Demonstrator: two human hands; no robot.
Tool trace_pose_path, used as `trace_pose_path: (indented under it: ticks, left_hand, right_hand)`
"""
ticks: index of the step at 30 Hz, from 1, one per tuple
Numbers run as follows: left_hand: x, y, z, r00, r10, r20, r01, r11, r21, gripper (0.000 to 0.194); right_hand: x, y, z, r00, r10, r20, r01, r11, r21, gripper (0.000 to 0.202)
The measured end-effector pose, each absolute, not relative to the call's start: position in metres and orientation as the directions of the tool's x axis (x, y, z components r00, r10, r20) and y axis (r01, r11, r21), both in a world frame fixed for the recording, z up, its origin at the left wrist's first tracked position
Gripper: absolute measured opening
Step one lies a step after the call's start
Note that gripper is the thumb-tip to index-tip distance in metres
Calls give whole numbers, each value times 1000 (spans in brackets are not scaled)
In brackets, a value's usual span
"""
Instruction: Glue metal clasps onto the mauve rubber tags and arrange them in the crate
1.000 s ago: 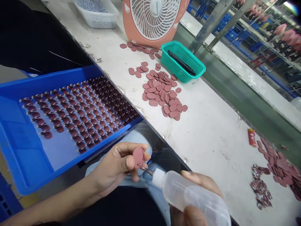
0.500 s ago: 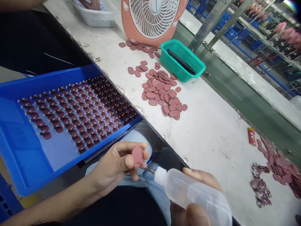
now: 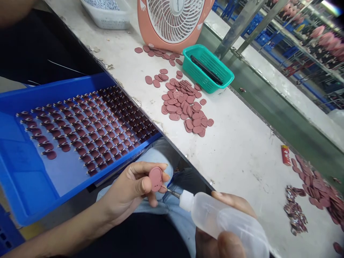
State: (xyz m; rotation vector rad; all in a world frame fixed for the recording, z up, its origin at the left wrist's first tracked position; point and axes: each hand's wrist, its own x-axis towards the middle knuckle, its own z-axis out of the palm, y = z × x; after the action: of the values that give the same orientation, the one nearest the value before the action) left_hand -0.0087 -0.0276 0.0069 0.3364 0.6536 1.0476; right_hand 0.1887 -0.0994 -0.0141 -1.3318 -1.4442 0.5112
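Observation:
Between thumb and fingers, my left hand (image 3: 134,186) pinches a reddish-brown oval disc (image 3: 155,178) with small holes near its lower edge. My right hand (image 3: 228,229) is wrapped round a translucent white squeeze bottle (image 3: 215,213), tilted so its thin metal nozzle (image 3: 172,192) points at the disc. The nozzle tip is close to the disc's lower right edge; whether they touch I cannot tell. On the table lies a pile of similar discs (image 3: 184,100). To the left, a blue tray (image 3: 34,200) holds rows of dark red discs with small pieces attached.
An orange fan (image 3: 177,21) stands at the back of the white table (image 3: 233,157). Beside it is a green basket (image 3: 208,68) holding a dark object. At right lie a red packet (image 3: 286,155), more discs (image 3: 317,186) and small shiny parts (image 3: 295,211). A white basket (image 3: 110,16) sits far left.
The bottle and its nozzle have drawn back slightly to the right from the disc's holes. The hand that was in the white basket is out of it.

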Motion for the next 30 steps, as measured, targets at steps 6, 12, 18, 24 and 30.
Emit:
trace_pose_path:
  ticks: [6, 12, 18, 24, 30]
  left_hand:
    - [-9, -27, 8, 334, 879, -341, -688, 475, 549, 37]
    - [-9, -28, 7, 332, 879, -343, -691, 474, 546, 37]
    - [-9, -29, 6, 338, 883, -327, -696, 468, 544, 36]
    - [-9, -27, 4, 340, 878, -338, -682, 478, 554, 37]
    - [-10, -29, 10, 266, 872, -411, -643, 478, 599, 41]
  right_hand:
    - [172, -77, 9, 302, 790, 533, 471, 362, -804, 32]
    - [158, -69, 25, 385, 751, 537, 512, 311, -801, 28]
    - [171, -68, 21, 279, 801, 529, 546, 320, -774, 33]
    - [178, -74, 14, 246, 866, 436, 449, 296, -843, 29]
    - [181, -70, 20, 235, 969, 74, -216, 126, -968, 40]
